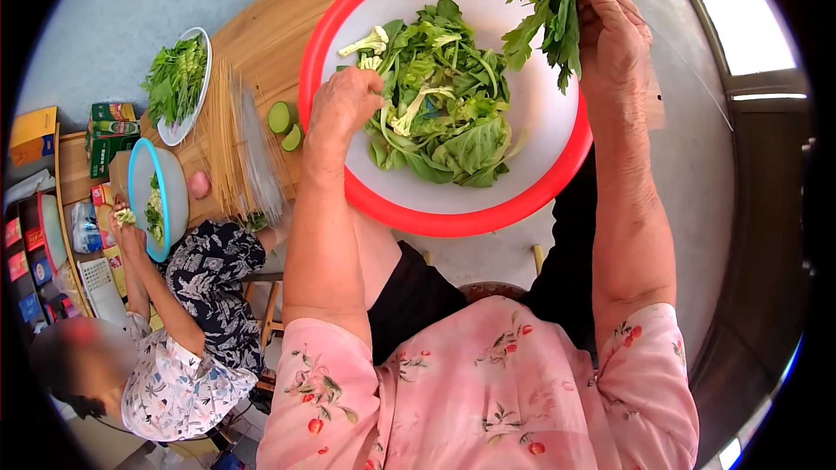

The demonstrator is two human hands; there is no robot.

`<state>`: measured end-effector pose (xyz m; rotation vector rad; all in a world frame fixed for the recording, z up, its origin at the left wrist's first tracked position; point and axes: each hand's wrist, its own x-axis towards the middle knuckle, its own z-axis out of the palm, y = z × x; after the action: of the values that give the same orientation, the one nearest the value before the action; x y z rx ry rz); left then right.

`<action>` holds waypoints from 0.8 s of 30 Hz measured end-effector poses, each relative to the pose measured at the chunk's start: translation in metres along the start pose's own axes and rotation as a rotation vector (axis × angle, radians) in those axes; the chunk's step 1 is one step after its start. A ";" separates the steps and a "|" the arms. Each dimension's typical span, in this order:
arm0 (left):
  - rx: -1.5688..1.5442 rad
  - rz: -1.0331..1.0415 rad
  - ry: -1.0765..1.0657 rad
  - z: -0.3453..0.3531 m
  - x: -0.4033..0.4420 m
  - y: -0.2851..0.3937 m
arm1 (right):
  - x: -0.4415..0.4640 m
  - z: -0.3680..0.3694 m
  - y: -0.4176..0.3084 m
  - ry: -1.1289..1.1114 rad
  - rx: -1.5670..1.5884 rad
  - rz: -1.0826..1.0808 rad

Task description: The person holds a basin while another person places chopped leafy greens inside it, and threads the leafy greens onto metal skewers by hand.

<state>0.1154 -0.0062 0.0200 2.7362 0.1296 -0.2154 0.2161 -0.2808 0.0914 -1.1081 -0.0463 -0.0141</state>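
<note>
A large white basin with a red rim (466,224) sits in front of me, with mixed leafy greens (444,96) and a few cauliflower pieces (406,113) inside. Over the basin's right rim, my right hand (614,35) grips a bunch of celery leaves (549,22), which hangs down over the white inner wall. My left hand (344,106) is at the left side of the basin with its fingers curled together, close to a cauliflower floret (370,42). Whatever those fingers hold, if anything, is hidden from me.
Left of the basin, the wooden table (270,30) bears cut green pieces (283,117), dry noodle-like sticks (231,144) and a plate of greens (177,78). Another person (187,339) sits at left, holding cauliflower beside a blue-rimmed basin (135,200). Shelves with boxes stand beyond.
</note>
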 end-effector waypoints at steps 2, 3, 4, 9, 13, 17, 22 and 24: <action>-0.066 0.053 0.026 0.004 -0.003 0.001 | 0.001 -0.001 0.002 0.001 -0.002 0.031; -0.134 0.106 0.052 0.006 -0.004 0.005 | 0.000 0.000 0.002 0.000 -0.002 0.028; -0.134 0.107 0.055 0.008 -0.005 0.013 | -0.001 0.002 0.002 0.009 0.006 0.043; 0.178 -0.041 -0.127 0.025 -0.004 0.054 | -0.003 0.007 0.002 0.057 -0.010 0.078; 0.151 0.044 -0.151 0.026 -0.002 0.054 | -0.001 0.012 0.004 0.062 -0.002 0.070; -0.230 0.170 -0.318 0.004 -0.009 0.054 | 0.001 0.014 0.008 0.056 0.057 0.066; -0.560 0.051 -0.535 -0.007 -0.009 0.048 | 0.004 0.015 0.009 0.017 0.069 0.081; -0.529 0.059 -0.389 -0.002 0.001 0.028 | 0.005 0.017 0.009 0.012 0.076 0.081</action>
<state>0.1204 -0.0311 0.0322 2.1262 -0.0052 -0.5970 0.2208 -0.2615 0.0907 -1.0330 0.0084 0.0533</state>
